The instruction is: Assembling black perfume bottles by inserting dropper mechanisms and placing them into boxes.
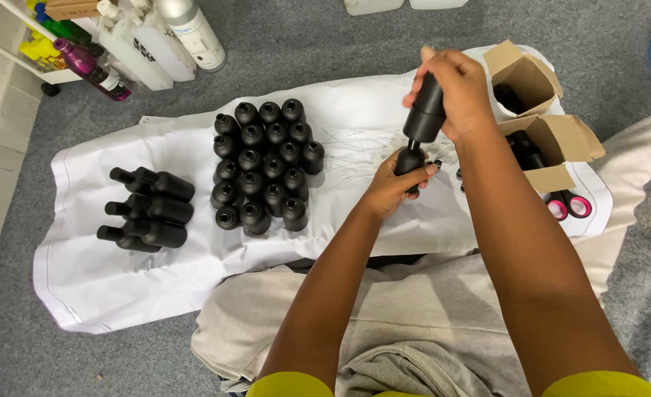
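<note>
While I look down from the head camera, both hands meet above the white sheet, and the parts read as follows.

Right hand (454, 92): its fingers are closed around an upturned matte black bottle (426, 110), held over the other bottle.

Left hand (397, 184): its fingers are wrapped around a second, lower black bottle (411, 159), gripped near the neck.

Key relation: the upper bottle sits directly above the lower one, the two touching end to end; I cannot tell whether mouth meets mouth.

Long axis: near upright, leaning slightly away from me and to the right.

Nearer hand: each already holds its own bottle; neither has any gap left to close.

Look of the bottles: small, round-shouldered, matte black, narrow necked.

Standing cluster (265, 165): uncapped black bottles, upright, packed together left of the hands.

Lying pile (149, 209): more black bottles on their sides, further left.

Cardboard boxes (542, 110): open, beside my right forearm.

White sheet (156, 294): spread on the grey carpet.
</note>
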